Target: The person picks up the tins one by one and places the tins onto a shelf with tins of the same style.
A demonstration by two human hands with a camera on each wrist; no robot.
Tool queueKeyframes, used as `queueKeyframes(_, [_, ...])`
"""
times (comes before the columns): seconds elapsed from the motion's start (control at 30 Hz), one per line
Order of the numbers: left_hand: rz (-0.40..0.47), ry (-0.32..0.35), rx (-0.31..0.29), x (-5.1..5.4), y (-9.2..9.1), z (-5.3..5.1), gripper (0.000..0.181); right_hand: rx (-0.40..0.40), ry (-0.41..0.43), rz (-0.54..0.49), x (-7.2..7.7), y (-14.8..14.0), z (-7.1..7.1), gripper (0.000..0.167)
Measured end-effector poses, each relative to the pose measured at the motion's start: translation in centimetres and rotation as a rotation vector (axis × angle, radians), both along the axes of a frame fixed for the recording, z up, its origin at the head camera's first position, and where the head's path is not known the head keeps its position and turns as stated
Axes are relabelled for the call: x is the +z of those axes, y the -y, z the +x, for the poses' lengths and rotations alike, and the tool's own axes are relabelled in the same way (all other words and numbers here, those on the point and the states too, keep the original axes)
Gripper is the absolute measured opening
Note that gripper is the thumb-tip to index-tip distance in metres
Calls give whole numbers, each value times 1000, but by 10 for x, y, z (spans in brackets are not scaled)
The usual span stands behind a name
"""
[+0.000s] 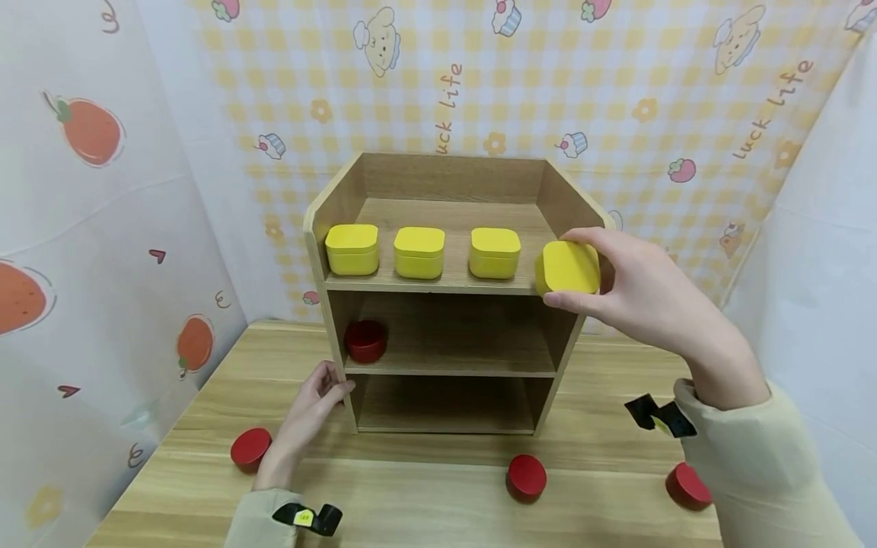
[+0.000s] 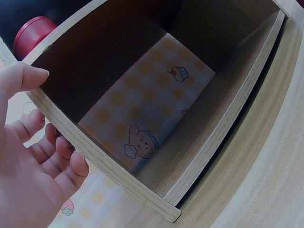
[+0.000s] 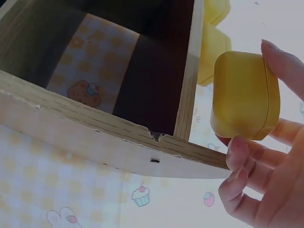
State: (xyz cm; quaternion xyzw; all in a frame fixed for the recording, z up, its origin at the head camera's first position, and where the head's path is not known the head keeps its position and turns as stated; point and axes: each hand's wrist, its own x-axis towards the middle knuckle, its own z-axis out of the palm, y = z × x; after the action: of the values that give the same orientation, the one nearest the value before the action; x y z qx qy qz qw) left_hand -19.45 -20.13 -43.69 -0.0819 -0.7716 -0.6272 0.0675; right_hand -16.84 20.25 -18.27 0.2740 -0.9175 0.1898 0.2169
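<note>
My right hand [image 1: 637, 285] grips a yellow lidded box [image 1: 570, 268] between thumb and fingers at the right end of the top tier. In the right wrist view that box [image 3: 242, 95] is tilted and apart from the shelf edge. A wooden shelf [image 1: 445, 288] carries three more yellow boxes in a row on top: left [image 1: 352, 250], middle [image 1: 419, 253] and right [image 1: 495, 253]. My left hand [image 1: 310, 407] holds the shelf's left side panel low down; in the left wrist view the thumb [image 2: 31, 77] lies on its front edge, with the fingers outside.
One red round container [image 1: 366, 341] stands at the left of the middle tier. Others lie on the wooden table [image 1: 425, 502]: one beside my left wrist [image 1: 250, 449], one in front of the shelf [image 1: 526, 478], one near my right sleeve [image 1: 688, 487]. Patterned cloth [image 1: 438, 76] hangs behind.
</note>
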Motion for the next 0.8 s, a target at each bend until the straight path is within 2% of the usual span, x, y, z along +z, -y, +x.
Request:
queueKeyframes(0.27, [3,3,-7,0,0,0,19,-137,8,135,7,7,-4,67])
queueKeyframes(0.4, [7,8,-6,0,0,1,20,-185,12,186,10,10,-5,65])
queueKeyframes(0.57, [4,12,-2,0,0,1,19,-205,-2,232,11,12,-9,59])
queueKeyframes(0.8, [8,10,2,1,0,0,18,-194,-22,224,11,11,-11,44])
